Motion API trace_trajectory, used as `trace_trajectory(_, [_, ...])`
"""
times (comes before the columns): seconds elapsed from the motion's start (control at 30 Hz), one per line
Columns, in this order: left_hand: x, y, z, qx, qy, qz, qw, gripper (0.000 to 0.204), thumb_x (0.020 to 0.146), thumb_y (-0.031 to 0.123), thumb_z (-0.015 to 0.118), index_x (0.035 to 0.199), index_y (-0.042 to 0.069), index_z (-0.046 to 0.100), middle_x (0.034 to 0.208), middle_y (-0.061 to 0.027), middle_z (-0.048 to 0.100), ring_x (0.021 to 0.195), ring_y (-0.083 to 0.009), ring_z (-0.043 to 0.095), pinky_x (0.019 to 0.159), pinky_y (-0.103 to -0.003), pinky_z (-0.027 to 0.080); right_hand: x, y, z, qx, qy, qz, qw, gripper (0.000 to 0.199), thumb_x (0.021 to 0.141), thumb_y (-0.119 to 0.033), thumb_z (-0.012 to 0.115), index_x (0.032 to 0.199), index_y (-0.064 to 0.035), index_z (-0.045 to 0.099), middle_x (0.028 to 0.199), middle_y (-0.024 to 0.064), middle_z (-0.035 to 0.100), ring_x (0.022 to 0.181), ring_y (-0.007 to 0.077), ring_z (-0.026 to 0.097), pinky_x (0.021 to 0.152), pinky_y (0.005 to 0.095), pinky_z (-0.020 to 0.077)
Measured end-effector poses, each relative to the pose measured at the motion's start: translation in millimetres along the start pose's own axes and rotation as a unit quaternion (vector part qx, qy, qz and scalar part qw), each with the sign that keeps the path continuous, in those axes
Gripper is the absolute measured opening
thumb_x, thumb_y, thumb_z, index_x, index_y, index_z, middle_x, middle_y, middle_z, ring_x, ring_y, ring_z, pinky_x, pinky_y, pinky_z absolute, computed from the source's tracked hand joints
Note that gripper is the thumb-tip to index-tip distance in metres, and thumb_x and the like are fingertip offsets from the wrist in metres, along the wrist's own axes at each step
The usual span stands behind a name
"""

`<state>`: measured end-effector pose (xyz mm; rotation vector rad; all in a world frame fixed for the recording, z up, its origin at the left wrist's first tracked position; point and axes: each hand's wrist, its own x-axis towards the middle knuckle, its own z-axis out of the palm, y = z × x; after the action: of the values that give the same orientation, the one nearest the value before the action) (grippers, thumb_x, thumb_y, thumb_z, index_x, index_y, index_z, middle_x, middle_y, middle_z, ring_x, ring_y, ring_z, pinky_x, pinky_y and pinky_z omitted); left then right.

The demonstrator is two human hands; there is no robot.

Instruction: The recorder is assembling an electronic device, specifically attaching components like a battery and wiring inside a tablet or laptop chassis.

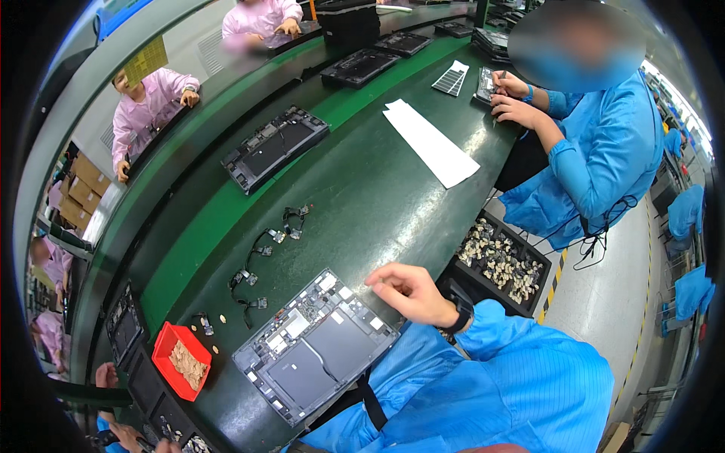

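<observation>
An open grey device chassis (pixel 313 351) with boards and a thin cable inside lies on the dark green bench in front of me. My right hand (pixel 408 291) hovers just past its far right corner, coming out of a blue sleeve with a dark watch on the wrist. Thumb and fingertips are pinched together; anything between them is too small to see. My left hand is out of view. A black tray (pixel 483 217) of small pale parts sits at the bench edge right of the hand.
A red bin (pixel 160 349) of small tan parts stands left of the chassis, with several short black cables (pixel 260 260) beyond. Another chassis (pixel 276 147) rides the green belt. A white paper strip (pixel 430 143) lies farther on. A blue-coated co-worker (pixel 604 158) sits right; pink-coated people (pixel 151 106) work opposite.
</observation>
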<state>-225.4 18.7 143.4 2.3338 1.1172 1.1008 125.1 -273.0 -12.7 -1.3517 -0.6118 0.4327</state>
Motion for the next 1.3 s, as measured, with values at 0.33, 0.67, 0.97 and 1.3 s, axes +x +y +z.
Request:
trace_trajectory(0.33, [-97, 75, 136, -0.529, -0.147, -0.253, 0.797, 0.013, 0.099, 0.002, 0.061, 0.113, 0.000, 0.059, 0.099, -0.0127, 0.067, 0.085, -0.0184, 0.065, 0.075, -0.030, 0.054, -25, -57, 69, -0.011, -0.192, -0.075, 0.978, 0.044, 0.095, -0.009, 0.074, 0.137, 0.0019, 0.064, 0.116, 0.0129, 0.073, 0.101, 0.0197, 0.065, 0.084, 0.0310, 0.0541])
trace_trajectory(0.67, [-129, 50, 156, -0.566, -0.258, -0.189, 0.760, 0.011, 0.101, 0.000, 0.062, 0.111, -0.004, 0.060, 0.108, -0.0129, 0.069, 0.095, -0.0168, 0.068, 0.084, -0.029, 0.057, -36, -40, 123, 0.030, -0.202, -0.152, 0.967, 0.034, 0.101, -0.008, 0.066, 0.133, 0.0033, 0.067, 0.121, 0.0157, 0.074, 0.112, 0.0271, 0.066, 0.096, 0.0371, 0.0542])
trace_trajectory(0.97, [-126, 42, 140, -0.491, -0.183, -0.131, 0.842, 0.046, 0.099, -0.008, 0.060, 0.142, -0.005, 0.043, 0.127, -0.0228, 0.064, 0.112, -0.0232, 0.067, 0.095, -0.034, 0.058, -39, -43, 133, -0.037, -0.148, -0.152, 0.977, 0.030, 0.099, -0.001, 0.066, 0.128, 0.0047, 0.069, 0.122, 0.0189, 0.072, 0.106, 0.0265, 0.070, 0.087, 0.0345, 0.0568])
trace_trajectory(1.3, [-115, 41, 139, -0.476, -0.080, -0.145, 0.864, 0.021, 0.089, 0.001, 0.077, 0.106, -0.009, 0.072, 0.095, -0.0184, 0.074, 0.075, -0.0223, 0.070, 0.071, -0.034, 0.058, -41, -39, 145, 0.059, -0.268, -0.056, 0.960, 0.025, 0.097, -0.003, 0.069, 0.122, 0.0002, 0.073, 0.097, 0.0100, 0.069, 0.092, 0.0183, 0.070, 0.080, 0.0312, 0.0554])
